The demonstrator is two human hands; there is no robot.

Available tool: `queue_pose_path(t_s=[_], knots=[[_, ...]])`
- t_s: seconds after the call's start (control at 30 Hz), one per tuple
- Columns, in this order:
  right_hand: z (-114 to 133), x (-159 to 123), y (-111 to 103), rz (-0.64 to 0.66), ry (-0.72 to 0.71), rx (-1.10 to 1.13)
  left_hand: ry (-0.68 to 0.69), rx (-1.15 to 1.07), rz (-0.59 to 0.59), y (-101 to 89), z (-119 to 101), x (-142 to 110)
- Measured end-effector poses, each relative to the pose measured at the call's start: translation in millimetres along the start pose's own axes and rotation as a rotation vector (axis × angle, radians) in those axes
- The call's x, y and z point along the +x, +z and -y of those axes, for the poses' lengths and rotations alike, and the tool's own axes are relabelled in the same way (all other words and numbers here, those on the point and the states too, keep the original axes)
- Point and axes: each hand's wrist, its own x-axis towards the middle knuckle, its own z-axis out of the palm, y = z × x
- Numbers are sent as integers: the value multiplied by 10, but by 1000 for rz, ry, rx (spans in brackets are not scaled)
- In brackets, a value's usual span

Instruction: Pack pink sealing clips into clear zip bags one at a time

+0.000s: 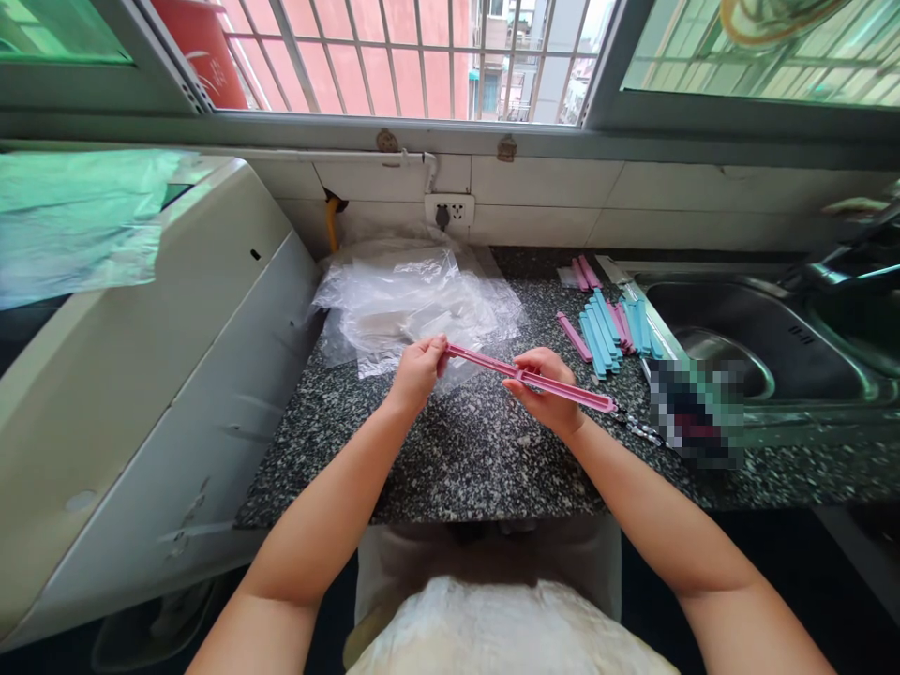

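A long pink bag sealing clip (485,360) stretches between my two hands above the speckled countertop, unfolded into a nearly straight line. My left hand (420,370) pinches its far left end. Around its middle, near the joint, the fingers of my right hand (545,386) are closed, and the other half runs out past the wrist. Just beyond my left hand lies a loose pile of clear plastic bags (414,291). To the right are several blue sealing clips (597,336) and a few pink sealing clips (575,337) in a cluster.
A steel sink (710,309) is set into the counter on the right, with a blurred dark object (696,412) at its front edge. A large pale appliance (175,375) stands at the left. A wall socket (450,209) with a plug sits behind the bags.
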Motion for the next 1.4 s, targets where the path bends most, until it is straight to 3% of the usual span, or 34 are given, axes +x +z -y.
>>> queue_pose_path(t_s=[0.53,1.13,1.4], knots=[[3,-18,14,-29,-11,-12,-15,-32,37,10,12,-11],[-3,-20,14,-23,4,-38,-238,-333,71,11,-64,2],[-4,-18,8,-34,27,-62,-162,-261,178,-29,-116,-16]])
